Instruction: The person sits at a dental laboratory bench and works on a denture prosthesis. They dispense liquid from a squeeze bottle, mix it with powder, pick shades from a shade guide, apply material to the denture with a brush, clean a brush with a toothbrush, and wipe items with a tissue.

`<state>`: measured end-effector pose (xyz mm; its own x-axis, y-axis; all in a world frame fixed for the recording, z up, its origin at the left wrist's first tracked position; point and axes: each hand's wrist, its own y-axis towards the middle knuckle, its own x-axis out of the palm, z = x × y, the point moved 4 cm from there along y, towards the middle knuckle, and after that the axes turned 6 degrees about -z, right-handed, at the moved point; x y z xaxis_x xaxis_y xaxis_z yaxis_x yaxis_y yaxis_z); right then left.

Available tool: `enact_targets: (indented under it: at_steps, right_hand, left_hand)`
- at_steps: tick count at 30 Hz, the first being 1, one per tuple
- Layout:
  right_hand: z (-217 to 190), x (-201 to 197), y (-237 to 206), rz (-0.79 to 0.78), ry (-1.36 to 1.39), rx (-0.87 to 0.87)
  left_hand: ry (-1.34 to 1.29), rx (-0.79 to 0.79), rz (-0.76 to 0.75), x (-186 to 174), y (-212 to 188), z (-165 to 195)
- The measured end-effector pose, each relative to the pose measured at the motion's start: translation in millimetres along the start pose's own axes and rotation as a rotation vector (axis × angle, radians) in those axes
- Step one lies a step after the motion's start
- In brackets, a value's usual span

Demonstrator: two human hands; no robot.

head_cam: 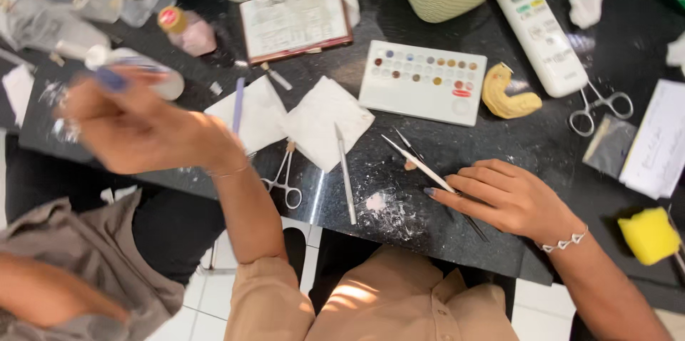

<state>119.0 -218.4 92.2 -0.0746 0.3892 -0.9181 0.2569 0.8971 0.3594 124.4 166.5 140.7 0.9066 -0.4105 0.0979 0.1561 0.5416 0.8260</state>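
Note:
My right hand rests on the black table, pinching a thin white-handled tool together with a dark slim tool that runs under the palm. Their tips point up-left, above a smear of white powder. My left hand is blurred at the left, fingers stretched to a white bottle lying on its side. Whether it grips the bottle is unclear.
Between the hands lie white tissue squares, a metal spatula and forceps. Behind are a white palette with coloured wells, a yellow dental cast, a remote, scissors, a notebook. A yellow sponge sits right; another person's grey sleeve lower left.

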Motion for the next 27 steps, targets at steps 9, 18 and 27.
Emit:
enact_targets:
  at_steps: [9, 18, 27]
  right_hand:
    - [8.4, 9.1, -3.7, -0.216, -0.127, 0.146]
    - [9.6, -1.2, -15.7, -0.003, 0.084, 0.315]
    - [11.9, 12.9, 15.0, 0.372, 1.950, 0.467]
  left_hand:
    - [0.434, -0.083, -0.392, -44.4, 13.5, -95.1]
    - [0.559, 0.174, -0.185, -51.6, 19.8, -34.3]
    - [-0.594, 0.060, -0.871, 46.4, -83.8, 131.5]
